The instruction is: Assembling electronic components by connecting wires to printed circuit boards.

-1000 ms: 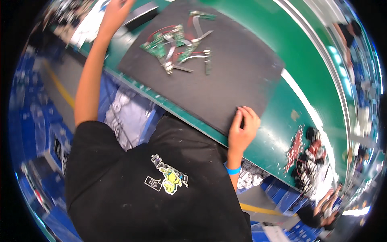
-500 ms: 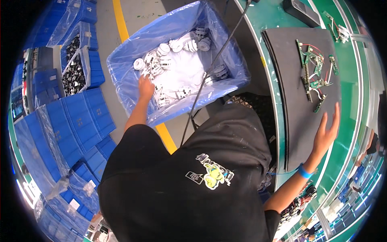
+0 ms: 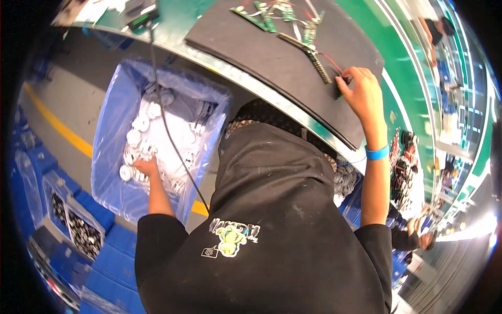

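My left hand [image 3: 148, 167] reaches into a blue bin [image 3: 102, 152] lined with clear plastic. Its fingers are curled at a white round part [image 3: 126, 172] among several similar white plastic parts [image 3: 140, 124]; the fingertips are partly hidden. My right hand [image 3: 365, 93], a blue band on its wrist, is over the dark mat [image 3: 251, 49]. Thumb and fingers pinch a small dark circuit board [image 3: 339, 89], mostly covered by the hand. Close by lie a long narrow strip board [image 3: 320, 68] and a red wire [image 3: 332, 63].
More green circuit boards [image 3: 250, 19] joined by wires lie farther along the mat, on a green bench [image 3: 178, 26]. A black cable [image 3: 166, 118] hangs across the bin. Blue crates [image 3: 104, 261] stand at left. Bundled parts [image 3: 403, 162] lie right of my forearm.
My view has turned toward the bench. The right hand, earlier spread beside the boards, has closed on a small board at the mat. My left hand stays among the white parts.
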The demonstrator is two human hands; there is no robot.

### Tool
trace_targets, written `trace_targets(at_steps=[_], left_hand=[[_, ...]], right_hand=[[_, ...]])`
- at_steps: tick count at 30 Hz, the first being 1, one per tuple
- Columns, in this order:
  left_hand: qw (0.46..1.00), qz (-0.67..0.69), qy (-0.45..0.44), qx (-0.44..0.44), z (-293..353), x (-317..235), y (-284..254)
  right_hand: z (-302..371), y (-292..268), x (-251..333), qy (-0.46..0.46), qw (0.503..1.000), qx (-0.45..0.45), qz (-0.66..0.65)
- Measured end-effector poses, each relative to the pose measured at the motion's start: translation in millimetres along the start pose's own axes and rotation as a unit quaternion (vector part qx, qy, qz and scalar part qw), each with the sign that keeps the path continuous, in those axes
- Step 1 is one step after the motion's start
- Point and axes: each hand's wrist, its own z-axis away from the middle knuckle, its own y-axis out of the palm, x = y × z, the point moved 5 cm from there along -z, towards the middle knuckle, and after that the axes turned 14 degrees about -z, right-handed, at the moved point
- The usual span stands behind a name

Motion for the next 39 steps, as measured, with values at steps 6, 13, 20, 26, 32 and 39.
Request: trace_targets(at_steps=[6, 13, 20, 26, 32, 39], left_hand=[[0.951, 0.291, -0.104, -0.004, 32.2, 22.5, -21.1], [0.901, 0.215, 0.283, -0.251, 127.7, -180.5, -321.4], [0.628, 0.345, 0.688, 0.114, 336.6, -425.2, -320.9], [0.581, 0.178, 0.765, 0.213, 424.8, -494.3, -270.2], [0.572, 0.215, 0.785, 0.104, 426.0, -465.8, -312.6], [0.607, 0.237, 0.408, 0.639, 416.1, -424.4, -296.9]], right_hand=[[-14.9, 19.8, -6.6, 0.028, 0.978, -0.016, -0.206], [37.0, 1.8, -33.2, 0.270, 0.922, 0.076, -0.266], [109.4, -0.6, -45.0, 0.355, 0.892, -0.116, -0.255], [149.4, -4.4, -59.7, 0.389, 0.599, -0.196, -0.672], [153.4, -35.9, -34.6, 0.352, 0.529, -0.158, -0.756], [106.3, -45.4, -2.8, 0.126, 0.739, 0.039, -0.660]])
